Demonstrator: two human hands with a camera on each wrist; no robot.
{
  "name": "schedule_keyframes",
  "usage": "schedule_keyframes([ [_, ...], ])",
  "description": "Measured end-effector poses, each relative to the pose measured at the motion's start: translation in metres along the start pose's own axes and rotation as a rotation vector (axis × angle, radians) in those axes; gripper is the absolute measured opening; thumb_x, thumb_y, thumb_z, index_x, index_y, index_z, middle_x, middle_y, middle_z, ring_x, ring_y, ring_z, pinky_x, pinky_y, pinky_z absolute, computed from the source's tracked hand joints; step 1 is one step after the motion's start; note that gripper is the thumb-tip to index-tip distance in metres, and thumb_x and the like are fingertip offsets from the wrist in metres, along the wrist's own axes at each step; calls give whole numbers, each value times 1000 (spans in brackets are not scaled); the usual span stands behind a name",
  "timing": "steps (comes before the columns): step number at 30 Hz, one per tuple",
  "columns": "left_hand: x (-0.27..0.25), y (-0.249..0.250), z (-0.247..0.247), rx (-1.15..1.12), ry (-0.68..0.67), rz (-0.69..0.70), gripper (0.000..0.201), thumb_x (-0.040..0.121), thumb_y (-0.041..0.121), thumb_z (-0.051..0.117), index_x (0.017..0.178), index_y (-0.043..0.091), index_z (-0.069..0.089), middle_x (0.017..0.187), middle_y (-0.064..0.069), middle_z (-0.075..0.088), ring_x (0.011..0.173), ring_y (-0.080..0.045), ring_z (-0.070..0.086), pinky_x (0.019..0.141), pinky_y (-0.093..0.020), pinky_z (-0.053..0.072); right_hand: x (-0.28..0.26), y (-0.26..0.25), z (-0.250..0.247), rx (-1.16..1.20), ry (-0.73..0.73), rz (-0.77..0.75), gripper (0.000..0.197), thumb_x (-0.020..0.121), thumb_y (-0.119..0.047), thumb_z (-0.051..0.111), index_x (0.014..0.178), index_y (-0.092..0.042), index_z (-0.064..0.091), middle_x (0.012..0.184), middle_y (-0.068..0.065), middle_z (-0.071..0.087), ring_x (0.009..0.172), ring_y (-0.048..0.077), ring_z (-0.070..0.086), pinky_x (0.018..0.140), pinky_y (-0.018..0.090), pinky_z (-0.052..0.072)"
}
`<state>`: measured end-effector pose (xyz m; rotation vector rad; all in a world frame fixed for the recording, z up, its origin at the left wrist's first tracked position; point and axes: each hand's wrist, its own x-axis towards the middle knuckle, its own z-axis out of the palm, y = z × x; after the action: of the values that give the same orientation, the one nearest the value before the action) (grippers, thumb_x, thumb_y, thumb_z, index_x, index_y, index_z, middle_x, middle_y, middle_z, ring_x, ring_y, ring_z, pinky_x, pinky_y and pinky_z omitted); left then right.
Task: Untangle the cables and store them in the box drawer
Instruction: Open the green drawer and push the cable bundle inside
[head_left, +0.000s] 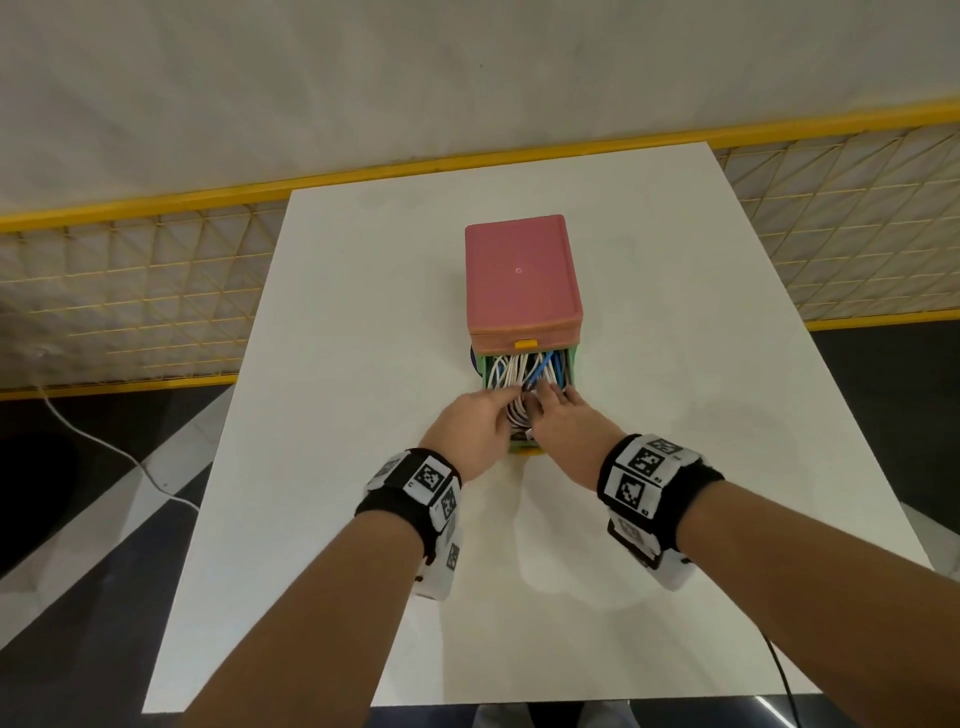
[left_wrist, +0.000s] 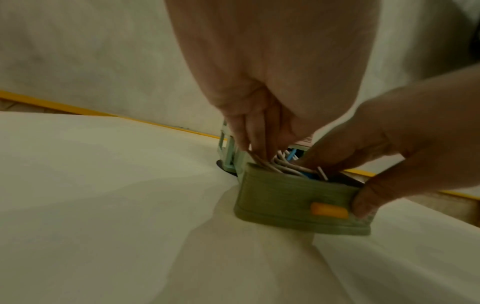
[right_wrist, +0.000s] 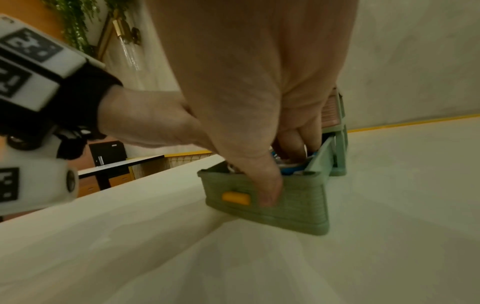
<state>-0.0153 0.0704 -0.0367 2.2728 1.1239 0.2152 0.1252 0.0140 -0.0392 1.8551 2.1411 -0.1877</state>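
Observation:
A small drawer box with a pink top (head_left: 519, 270) stands on the white table (head_left: 337, 415). Its green lower drawer (head_left: 480, 371) (left_wrist: 285, 197) (right_wrist: 298, 201) is pulled out toward me. It holds a bundle of white and blue cables (head_left: 511, 371) (left_wrist: 285, 164) (right_wrist: 291, 170). My left hand (head_left: 506, 402) (left_wrist: 257, 150) pokes straight fingers down onto the cables at the drawer's left side. My right hand (head_left: 545, 397) (right_wrist: 280, 164) spans the drawer's near end, fingers on the cables and thumb against the front beside the orange handle (right_wrist: 235, 198). The hands hide the near part of the bundle.
The pink upper drawer is closed, with its orange handle (head_left: 525, 344) just above the open one. A yellow mesh fence (head_left: 130, 291) runs behind the table. A white cord (head_left: 104, 447) trails on the floor at left and a black one (head_left: 779, 670) at right.

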Motion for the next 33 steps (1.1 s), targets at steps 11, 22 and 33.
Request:
schedule_keyframes([
  [11, 27, 8, 7, 664, -3, -67, 49, 88, 20, 44, 136, 10, 49, 131, -5, 59, 134, -34, 35, 113, -63, -7, 20, 22, -17, 19, -69, -44, 61, 92, 5, 36, 146, 8, 8, 152, 36, 11, 143, 41, 21, 118, 42, 18],
  [22, 61, -5, -17, 244, 209, 146, 47, 101, 16, 44, 148, 9, 37, 154, -9, 37, 145, -29, 28, 121, -40, 13, 15, 19, -13, 200, 257, -12, 40, 81, -1, 61, 121, 0, 58, 129, 19, 57, 104, 31, 63, 91, 29, 49],
  [33, 60, -12, -7, 192, 241, 166, 54, 95, 3, 45, 148, 9, 35, 155, -7, 35, 145, -28, 27, 121, -36, 16, 26, 29, 0, 250, 296, -14, 43, 63, 11, 67, 106, 5, 67, 109, 22, 69, 93, 34, 70, 81, 40, 57],
])
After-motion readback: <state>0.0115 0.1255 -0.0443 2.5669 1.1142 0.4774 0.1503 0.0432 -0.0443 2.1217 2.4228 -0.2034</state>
